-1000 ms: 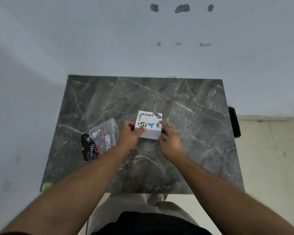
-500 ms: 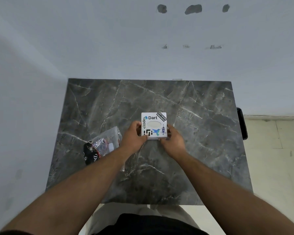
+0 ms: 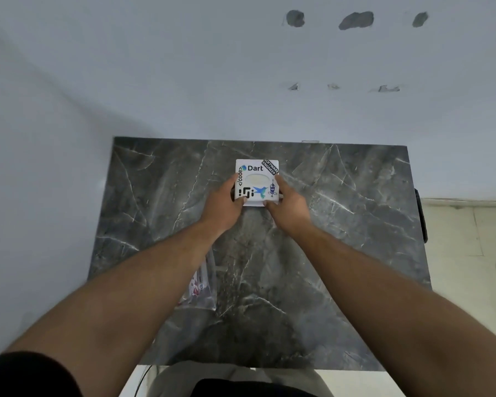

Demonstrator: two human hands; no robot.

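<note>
The white box [image 3: 257, 181] is square and flat on top, with stickers all over the lid. One sticker says "Dart", one says "code", and there is a blue bird too. The box is above the far middle part of the table [image 3: 341, 253]. I cannot tell if it sits on the table or is held just above it.

Two hands hold the box, one on each side. The left hand [image 3: 222, 206] grips the left side and the near left corner. Its thumb lies on top of the lid and its fingers curl round the edge. The right hand [image 3: 288, 209] grips the right side and the near right corner the same way. The box sticks out past both hands on the far side, so most of the lid shows.

The table is dark grey stone with thin white lines. A clear plastic bag [image 3: 202, 290] lies on it near the left arm, and the arm hides part of it. A black thing [image 3: 420, 216] sits at the right edge of the table. A pale wall [image 3: 184, 81] with three dark holes [image 3: 355, 20] stands behind.
</note>
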